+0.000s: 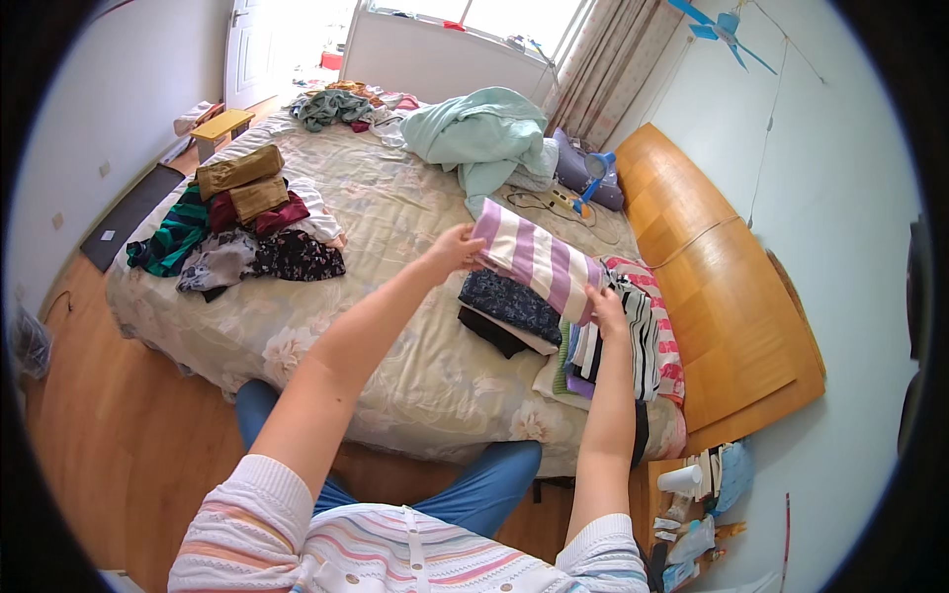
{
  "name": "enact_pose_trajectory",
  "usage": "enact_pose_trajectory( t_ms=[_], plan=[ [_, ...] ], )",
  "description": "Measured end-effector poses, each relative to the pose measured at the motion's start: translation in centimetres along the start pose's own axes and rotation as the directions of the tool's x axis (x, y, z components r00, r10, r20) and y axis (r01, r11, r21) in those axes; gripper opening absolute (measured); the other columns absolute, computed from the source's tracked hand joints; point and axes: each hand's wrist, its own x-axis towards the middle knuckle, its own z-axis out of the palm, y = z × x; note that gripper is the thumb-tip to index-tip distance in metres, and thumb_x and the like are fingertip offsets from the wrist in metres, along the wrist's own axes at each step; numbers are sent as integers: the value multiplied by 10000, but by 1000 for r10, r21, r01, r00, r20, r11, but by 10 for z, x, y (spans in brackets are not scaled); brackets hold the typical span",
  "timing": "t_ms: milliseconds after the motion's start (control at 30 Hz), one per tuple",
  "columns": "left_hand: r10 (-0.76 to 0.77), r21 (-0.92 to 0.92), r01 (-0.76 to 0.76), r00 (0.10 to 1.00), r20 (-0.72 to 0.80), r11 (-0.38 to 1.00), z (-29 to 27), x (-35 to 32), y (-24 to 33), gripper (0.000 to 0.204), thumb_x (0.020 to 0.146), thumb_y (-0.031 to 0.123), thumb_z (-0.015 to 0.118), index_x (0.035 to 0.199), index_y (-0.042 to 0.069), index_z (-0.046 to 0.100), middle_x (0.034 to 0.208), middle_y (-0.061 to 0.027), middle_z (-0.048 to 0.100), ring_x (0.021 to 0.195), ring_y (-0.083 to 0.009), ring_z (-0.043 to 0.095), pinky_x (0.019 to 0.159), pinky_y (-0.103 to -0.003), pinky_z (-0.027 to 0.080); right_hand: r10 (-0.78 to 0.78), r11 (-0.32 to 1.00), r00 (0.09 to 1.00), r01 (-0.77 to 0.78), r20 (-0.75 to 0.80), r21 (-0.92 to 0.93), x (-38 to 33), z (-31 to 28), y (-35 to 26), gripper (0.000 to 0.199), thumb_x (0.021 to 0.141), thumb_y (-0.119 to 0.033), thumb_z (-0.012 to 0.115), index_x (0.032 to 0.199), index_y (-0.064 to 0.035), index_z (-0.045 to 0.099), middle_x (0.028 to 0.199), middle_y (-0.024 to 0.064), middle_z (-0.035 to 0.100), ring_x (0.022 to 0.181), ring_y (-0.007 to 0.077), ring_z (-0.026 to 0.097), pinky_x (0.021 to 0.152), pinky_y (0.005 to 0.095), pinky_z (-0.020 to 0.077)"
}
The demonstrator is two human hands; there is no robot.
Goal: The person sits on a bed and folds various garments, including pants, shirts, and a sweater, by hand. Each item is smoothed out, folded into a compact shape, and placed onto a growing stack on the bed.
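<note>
A folded purple-and-white striped garment (539,259) is stretched between my two hands above the bed. My left hand (455,247) grips its left end, fingers closed on the edge. At the right end my right hand (607,308) pinches it, thumb on top. Below it lies a folded dark patterned garment (509,306) on top of other folded pieces. Right of that, partly under my right hand and forearm, sits a stack of folded striped clothes (643,336), some black and white, some red and white.
A loose clothes pile (247,217) lies on the bed's left side. A pale green quilt (479,133), a blue lamp (596,170) and cables are near the wooden headboard (732,306). More crumpled clothes (331,107) lie at the far edge. A cluttered nightstand (672,484) stands at lower right.
</note>
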Motion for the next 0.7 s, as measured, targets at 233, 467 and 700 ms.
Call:
enact_pose_trajectory(
  t_ms=[233,467,700],
  plan=[
    [40,895,194,973,-229,401,-94,-75,-208,273,880,196,572,1125,89,627,1050,-181,670,990,-381,627,863,-472,494,-374,762,927,291,-26,-578,-37,93,104,454,849,-294,640,1180,13,592,1157,218,608,1076,387,568,948,454,447],
    [546,956,-246,828,124,157,-102,-240,-216,314,801,46,585,1086,141,678,1127,-48,651,1017,-257,596,906,-409,467,-478,521,878,254,-31,-815,-176,240,190,439,859,-154,515,1282,-40,542,1359,138,528,1299,326,438,1097,471,326],
    [456,979,-115,889,27,166,-61,-308,-230,626,791,-31,533,1394,126,484,1488,-68,406,1385,-242,355,1161,-429,247,-615,518,788,429,26,-740,-202,243,185,424,835,-63,496,1254,-41,559,1342,126,544,1285,311,456,1096,464,329]
  ],
)
